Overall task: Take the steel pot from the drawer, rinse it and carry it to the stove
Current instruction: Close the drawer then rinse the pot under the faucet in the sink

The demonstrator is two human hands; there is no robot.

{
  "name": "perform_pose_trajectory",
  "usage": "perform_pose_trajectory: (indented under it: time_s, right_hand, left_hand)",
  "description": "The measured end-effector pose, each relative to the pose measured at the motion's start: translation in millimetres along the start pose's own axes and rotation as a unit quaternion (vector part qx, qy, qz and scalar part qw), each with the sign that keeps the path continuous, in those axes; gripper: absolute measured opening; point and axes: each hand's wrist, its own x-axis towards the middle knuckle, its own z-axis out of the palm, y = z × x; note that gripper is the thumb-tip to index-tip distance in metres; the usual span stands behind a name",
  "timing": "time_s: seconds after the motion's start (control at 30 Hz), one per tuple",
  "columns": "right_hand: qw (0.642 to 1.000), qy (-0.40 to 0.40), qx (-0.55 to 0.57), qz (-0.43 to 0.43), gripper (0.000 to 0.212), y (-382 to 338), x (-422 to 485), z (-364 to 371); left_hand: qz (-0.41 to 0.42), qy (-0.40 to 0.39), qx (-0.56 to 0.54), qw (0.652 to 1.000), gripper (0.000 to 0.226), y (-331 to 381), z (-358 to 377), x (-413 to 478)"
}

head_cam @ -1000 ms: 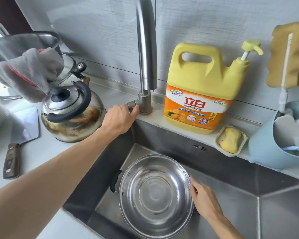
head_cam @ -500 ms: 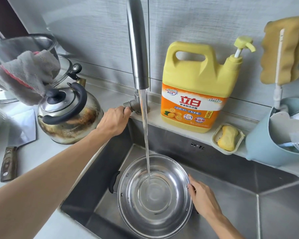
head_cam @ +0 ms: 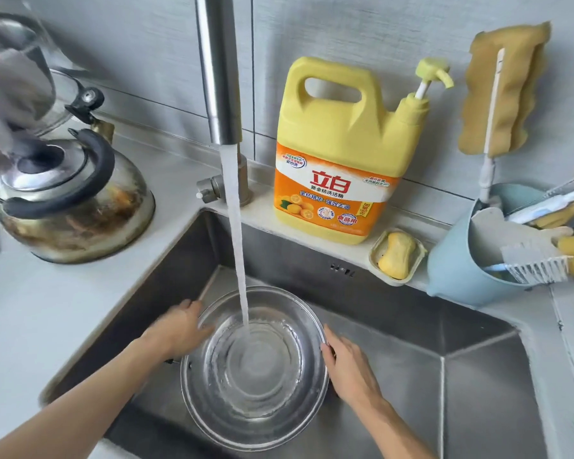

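The steel pot (head_cam: pixel 256 369) sits in the steel sink (head_cam: pixel 461 385), its round mouth facing up. A thick stream of water (head_cam: pixel 237 243) falls from the tall tap (head_cam: pixel 217 71) into the pot's middle, and water ripples inside. My left hand (head_cam: pixel 179 329) is on the pot's left rim, over its handle. My right hand (head_cam: pixel 348 366) grips the right rim. Both forearms reach in from the bottom of the view.
A stained kettle (head_cam: pixel 70 197) stands on the counter at the left. A yellow detergent jug (head_cam: pixel 342 150), a soap dish (head_cam: pixel 398 256) and a blue utensil holder (head_cam: pixel 471 260) line the ledge behind the sink. A sponge brush (head_cam: pixel 504 91) hangs on the wall.
My left hand has left the tap lever and come down to the pot's left rim. The water stream has grown thicker and the pot holds more water.
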Motion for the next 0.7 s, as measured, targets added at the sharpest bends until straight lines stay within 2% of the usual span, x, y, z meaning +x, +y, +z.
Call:
perform_pose_trajectory:
  time_s: [0.1,0.23,0.47,0.57,0.7]
  right_hand:
    - [1.000,0.001,-0.004,-0.009,0.047,2,1,2]
    - [1.000,0.005,-0.006,-0.017,0.038,7,2,7]
    - [0.999,0.009,-0.014,-0.035,0.030,-5,4,-12]
    - [0.998,0.006,-0.034,-0.053,0.019,-10,8,-32]
    - [0.993,0.027,-0.093,-0.068,0.033,-17,11,-62]
  left_hand:
    - [-0.030,-0.040,0.006,0.999,0.063,-12,21,-1]
    - [-0.032,-0.056,-0.050,0.997,0.048,-23,29,7]
    - [-0.035,-0.042,-0.099,0.994,0.041,-22,36,11]
    - [-0.024,-0.047,-0.117,0.992,0.039,-20,38,10]
    - [-0.002,-0.033,-0.170,0.985,0.013,-8,34,3]
